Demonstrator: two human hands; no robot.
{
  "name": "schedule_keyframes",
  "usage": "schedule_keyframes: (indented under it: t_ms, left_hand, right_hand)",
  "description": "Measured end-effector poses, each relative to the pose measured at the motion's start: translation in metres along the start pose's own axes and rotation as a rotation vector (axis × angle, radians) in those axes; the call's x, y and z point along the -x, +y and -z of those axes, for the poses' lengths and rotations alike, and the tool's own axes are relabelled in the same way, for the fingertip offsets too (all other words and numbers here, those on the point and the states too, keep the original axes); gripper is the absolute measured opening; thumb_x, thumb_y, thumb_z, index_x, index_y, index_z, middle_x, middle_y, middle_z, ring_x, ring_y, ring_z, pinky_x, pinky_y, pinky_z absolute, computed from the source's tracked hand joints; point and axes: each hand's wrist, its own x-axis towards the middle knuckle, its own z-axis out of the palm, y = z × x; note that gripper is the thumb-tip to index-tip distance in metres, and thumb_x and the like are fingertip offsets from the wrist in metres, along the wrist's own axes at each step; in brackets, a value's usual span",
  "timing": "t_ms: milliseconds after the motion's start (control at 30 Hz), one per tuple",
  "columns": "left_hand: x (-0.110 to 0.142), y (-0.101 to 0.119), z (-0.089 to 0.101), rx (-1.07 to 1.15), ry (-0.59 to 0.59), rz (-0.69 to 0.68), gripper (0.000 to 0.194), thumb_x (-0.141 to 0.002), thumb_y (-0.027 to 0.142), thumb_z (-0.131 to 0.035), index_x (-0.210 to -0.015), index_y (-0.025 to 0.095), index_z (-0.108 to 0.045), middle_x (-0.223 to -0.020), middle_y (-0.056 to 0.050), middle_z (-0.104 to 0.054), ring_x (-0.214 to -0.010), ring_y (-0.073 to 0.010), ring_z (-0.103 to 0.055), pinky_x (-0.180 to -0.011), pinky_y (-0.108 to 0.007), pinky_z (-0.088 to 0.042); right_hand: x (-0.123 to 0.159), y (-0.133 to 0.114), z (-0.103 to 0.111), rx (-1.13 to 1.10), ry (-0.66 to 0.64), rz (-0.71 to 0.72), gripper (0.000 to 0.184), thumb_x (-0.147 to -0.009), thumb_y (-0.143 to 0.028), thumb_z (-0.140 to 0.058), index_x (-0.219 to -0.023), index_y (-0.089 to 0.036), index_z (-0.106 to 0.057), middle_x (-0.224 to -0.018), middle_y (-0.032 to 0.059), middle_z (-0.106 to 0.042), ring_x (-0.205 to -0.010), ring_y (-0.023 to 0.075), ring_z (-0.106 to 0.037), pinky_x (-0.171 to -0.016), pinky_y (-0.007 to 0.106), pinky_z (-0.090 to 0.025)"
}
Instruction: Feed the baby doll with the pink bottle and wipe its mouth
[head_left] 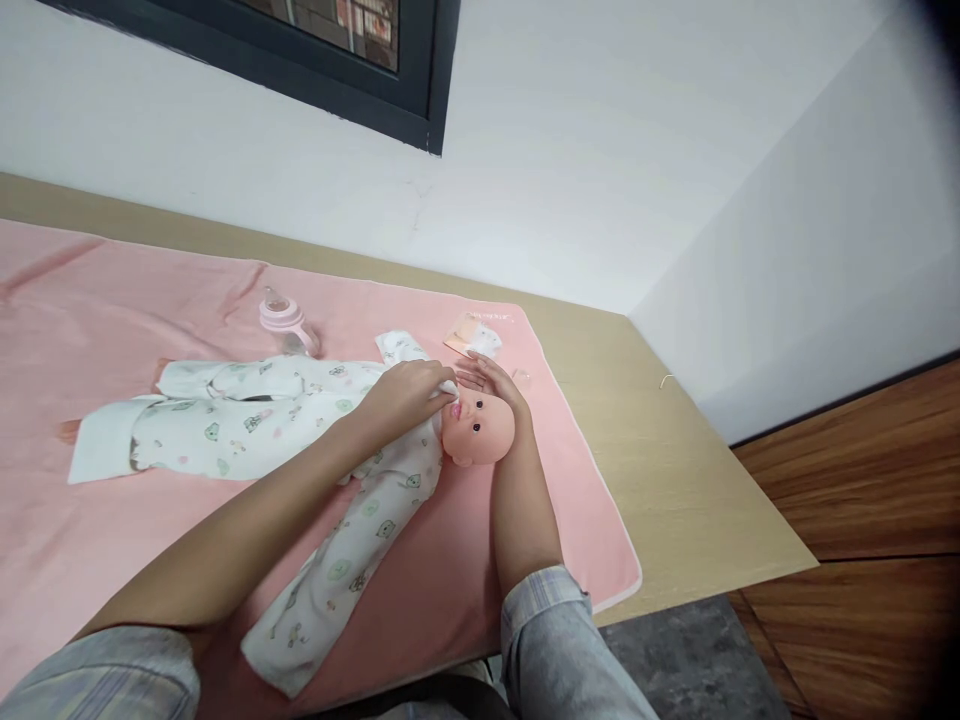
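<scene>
A baby doll (478, 428) in a white printed sleepsuit (292, 425) lies on its back, its bald head toward the right. My left hand (411, 397) reaches across its chest, fingers closed on a small white cloth (449, 388) close beside the doll's mouth. Most of the cloth is hidden by the fingers. My right hand (486, 378) rests along the far side of the doll's head, with its fingers stretched out. Just beyond those fingertips lies a small soft packet (474, 335) with a white and orange print.
A pink baby bottle (286, 318) with a handle lies past the doll's legs. Under everything is a pink blanket (562, 500) on a wooden table (667, 480). A small clear item (522, 376) sits near my right wrist. A white wall and a dark-framed window (420, 90) stand behind.
</scene>
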Motion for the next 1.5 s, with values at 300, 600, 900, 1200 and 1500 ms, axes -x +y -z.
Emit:
schedule_keyframes:
  t_ms: [300,600,900,1200,1500]
  left_hand:
    - [0.005,0.011,0.011,0.159,-0.019,0.054,0.017,-0.088,0.024,-0.056,-0.092,0.020,-0.072,-0.098,-0.002,-0.073,-0.091,-0.0234,-0.066,-0.075,-0.031,-0.044]
    - [0.007,0.013,0.009,0.130,-0.125,0.029,0.018,-0.089,0.023,-0.056,-0.096,0.020,-0.073,-0.101,-0.002,-0.073,-0.096,-0.0248,-0.066,-0.078,-0.031,-0.044]
    - [0.001,0.009,0.003,0.183,-0.011,0.024,0.018,-0.087,0.024,-0.053,-0.086,0.020,-0.072,-0.094,-0.003,-0.071,-0.090,-0.0241,-0.064,-0.072,-0.031,-0.041]
    - [0.016,0.001,0.008,0.204,0.087,0.030,0.022,-0.094,0.028,-0.054,-0.092,0.014,-0.072,-0.095,-0.008,-0.072,-0.090,-0.0275,-0.066,-0.075,-0.032,-0.044]
    - [0.076,0.000,0.030,0.168,0.156,0.131,0.023,-0.099,0.026,-0.056,-0.107,0.011,-0.071,-0.113,-0.011,-0.072,-0.108,-0.0277,-0.065,-0.091,-0.031,-0.046]
  right_hand:
    - [0.004,-0.003,-0.002,-0.008,-0.019,-0.014,0.046,-0.082,-0.045,-0.070,-0.123,-0.028,-0.059,-0.124,0.0030,-0.069,-0.116,0.0211,-0.066,-0.112,0.044,-0.047]
    - [0.006,-0.005,-0.006,-0.007,0.015,-0.019,0.043,-0.082,-0.042,-0.071,-0.121,-0.027,-0.061,-0.124,0.0038,-0.069,-0.114,0.0211,-0.066,-0.114,0.044,-0.046]
    - [0.000,0.003,0.002,-0.049,-0.012,0.021,0.041,-0.081,-0.039,-0.071,-0.119,-0.025,-0.063,-0.120,0.0033,-0.071,-0.113,0.0198,-0.068,-0.113,0.041,-0.047]
    - [0.007,0.006,-0.011,-0.131,0.155,0.119,0.040,-0.076,-0.036,-0.073,-0.114,-0.024,-0.065,-0.109,0.0033,-0.075,-0.107,0.0196,-0.070,-0.106,0.038,-0.051]
    - [0.039,0.003,-0.030,-0.045,0.278,0.142,0.048,-0.068,-0.040,-0.078,-0.112,-0.024,-0.067,-0.119,0.0059,-0.071,-0.108,0.0220,-0.070,-0.105,0.042,-0.052]
